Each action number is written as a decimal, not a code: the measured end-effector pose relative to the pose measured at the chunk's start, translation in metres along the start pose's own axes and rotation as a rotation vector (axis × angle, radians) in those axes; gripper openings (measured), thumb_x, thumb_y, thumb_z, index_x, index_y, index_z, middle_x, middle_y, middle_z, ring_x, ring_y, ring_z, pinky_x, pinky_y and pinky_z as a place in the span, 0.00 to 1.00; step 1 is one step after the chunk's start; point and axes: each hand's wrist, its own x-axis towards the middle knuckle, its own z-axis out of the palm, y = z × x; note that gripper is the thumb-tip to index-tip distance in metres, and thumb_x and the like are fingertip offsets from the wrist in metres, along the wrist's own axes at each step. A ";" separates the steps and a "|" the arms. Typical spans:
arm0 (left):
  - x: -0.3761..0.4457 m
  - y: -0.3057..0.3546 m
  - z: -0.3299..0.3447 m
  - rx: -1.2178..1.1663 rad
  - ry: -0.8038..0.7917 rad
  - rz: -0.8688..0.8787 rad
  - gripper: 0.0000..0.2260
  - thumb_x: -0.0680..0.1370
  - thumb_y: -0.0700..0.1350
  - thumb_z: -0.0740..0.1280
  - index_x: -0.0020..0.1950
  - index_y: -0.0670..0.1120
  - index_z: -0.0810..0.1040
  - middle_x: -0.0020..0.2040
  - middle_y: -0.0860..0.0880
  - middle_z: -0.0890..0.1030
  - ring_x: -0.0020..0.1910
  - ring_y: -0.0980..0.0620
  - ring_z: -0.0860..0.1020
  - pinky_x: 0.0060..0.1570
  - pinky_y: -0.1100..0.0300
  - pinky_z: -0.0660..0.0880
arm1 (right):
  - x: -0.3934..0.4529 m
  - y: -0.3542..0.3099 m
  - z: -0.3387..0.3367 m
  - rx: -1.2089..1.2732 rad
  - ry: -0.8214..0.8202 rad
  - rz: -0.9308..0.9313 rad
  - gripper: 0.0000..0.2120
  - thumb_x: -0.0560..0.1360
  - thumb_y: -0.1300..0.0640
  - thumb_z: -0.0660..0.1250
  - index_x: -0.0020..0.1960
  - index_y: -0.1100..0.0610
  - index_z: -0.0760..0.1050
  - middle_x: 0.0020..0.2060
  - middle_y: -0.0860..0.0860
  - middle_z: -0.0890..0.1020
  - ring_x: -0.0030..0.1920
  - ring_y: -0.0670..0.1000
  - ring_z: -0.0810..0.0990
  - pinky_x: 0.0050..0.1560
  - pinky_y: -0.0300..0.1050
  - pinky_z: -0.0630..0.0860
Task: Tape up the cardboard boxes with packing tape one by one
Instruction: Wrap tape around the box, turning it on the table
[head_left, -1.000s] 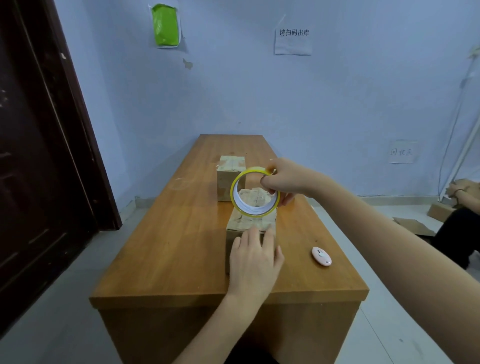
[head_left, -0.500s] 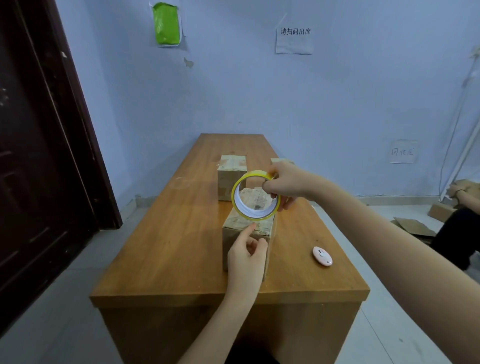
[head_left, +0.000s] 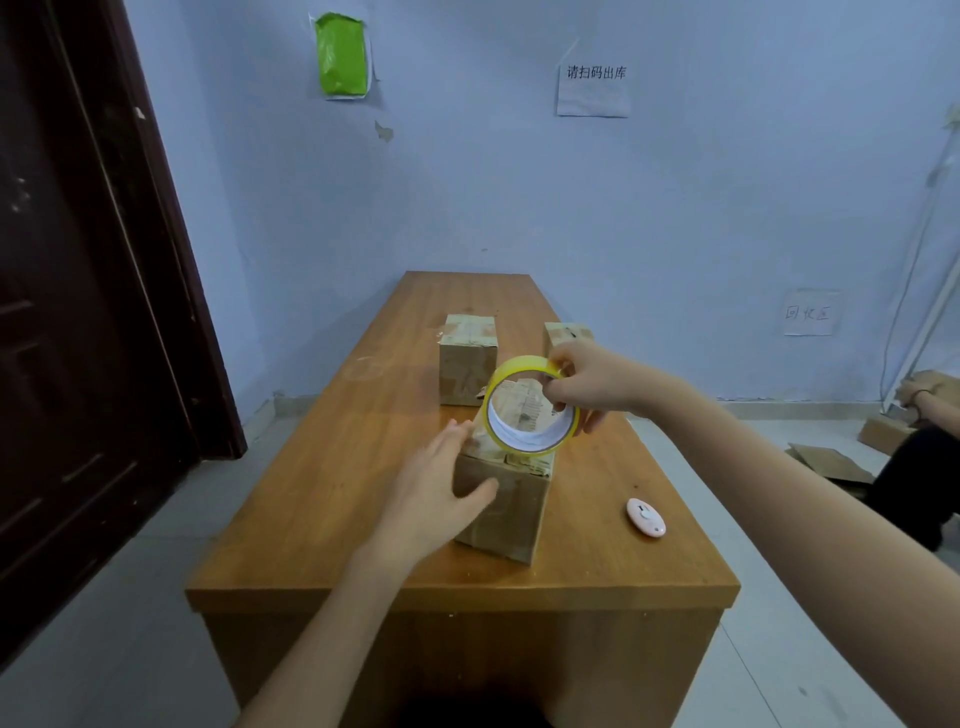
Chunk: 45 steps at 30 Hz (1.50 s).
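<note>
Tape roll held over the near box

My right hand (head_left: 589, 387) pinches the yellow tape roll (head_left: 531, 405) by its rim, on edge above the near box (head_left: 506, 499) on the table (head_left: 322, 467). My left hand (head_left: 434, 493) rests on that box's left side, fingers straight, thumb across its front. Two more boxes (head_left: 466, 366) stand farther back; a pink cutter (head_left: 645, 516) lies right of the near box
</note>
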 end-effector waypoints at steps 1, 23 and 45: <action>0.000 -0.003 0.002 0.097 -0.028 0.051 0.30 0.76 0.56 0.65 0.75 0.51 0.58 0.75 0.54 0.60 0.74 0.56 0.58 0.72 0.55 0.57 | -0.001 0.002 -0.001 0.000 0.003 0.002 0.02 0.74 0.63 0.59 0.45 0.62 0.70 0.37 0.55 0.80 0.32 0.56 0.81 0.29 0.45 0.81; 0.006 0.011 -0.001 0.565 0.091 0.219 0.31 0.78 0.62 0.57 0.75 0.46 0.60 0.77 0.47 0.53 0.76 0.51 0.49 0.71 0.59 0.40 | -0.024 0.050 0.015 -0.231 0.213 -0.058 0.04 0.75 0.64 0.58 0.49 0.60 0.63 0.38 0.61 0.75 0.36 0.63 0.78 0.36 0.55 0.76; 0.000 0.017 0.015 0.500 0.067 0.349 0.27 0.78 0.55 0.61 0.73 0.43 0.63 0.72 0.49 0.66 0.72 0.54 0.64 0.68 0.65 0.49 | -0.023 0.050 0.029 0.524 0.074 0.103 0.08 0.76 0.72 0.54 0.50 0.63 0.68 0.53 0.60 0.77 0.53 0.61 0.77 0.37 0.50 0.82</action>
